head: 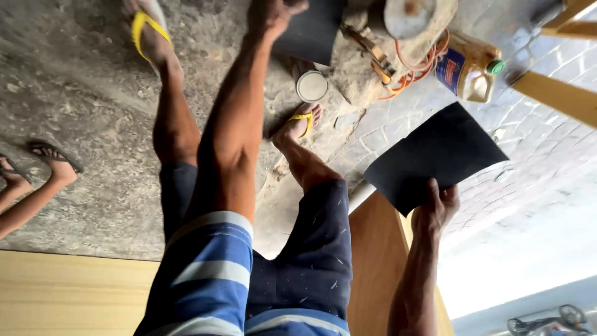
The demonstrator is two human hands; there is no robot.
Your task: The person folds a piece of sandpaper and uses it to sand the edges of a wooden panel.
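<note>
Concrete floor fills 9 to 12 o'clock and turns to block paving at 3. Pale wooden board runs along 7 o'clock, and a second brown panel stands at 5, both close to the person's body, probably to stay in arm's reach. Own legs in dark shorts stretch up the centre, with yellow flip-flops planted on the floor for bracing.

Black sandpaper sheet sits at 3 o'clock, lifted clear of the panel. The right hand pinches its lower corner, thumb on the face and fingers behind, so the sheet hangs flat and open. A second dark sheet lies on the floor at 12. The left hand reaches down right beside it; it's cut by the frame edge, so I can't tell its grip or whether it touches.

Plastic jug of amber liquid is at 1 o'clock, tipped, next to a coiled orange cord. Round tin stands on the floor at 12, just above the foot. A co-worker's sandalled foot is at 9, well apart.
</note>
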